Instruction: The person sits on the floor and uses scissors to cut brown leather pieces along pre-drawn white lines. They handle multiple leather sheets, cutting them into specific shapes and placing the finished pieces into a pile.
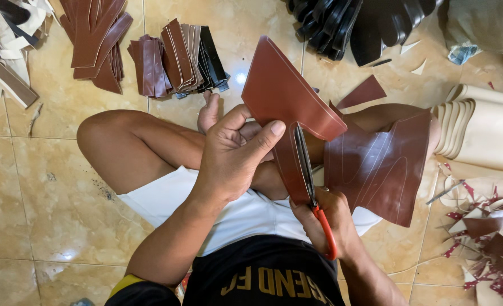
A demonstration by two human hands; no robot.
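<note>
Left hand pinches the brown leather piece; right hand grips orange-handled scissors mid-cut. Best to keep the leather taut, blades following the traced line.

Brown leather sheet (half-cut, seemingly) upright; orange-handled scissors slicing it.

The left hand pinches a brown leather sheet between thumb and fingers, holding it up over the crossed legs. The right hand works orange-handled scissors, their blades inside the sheet's cut. Stacked brown cut pieces lie on the tiled floor at far left, black soles far right.
</note>
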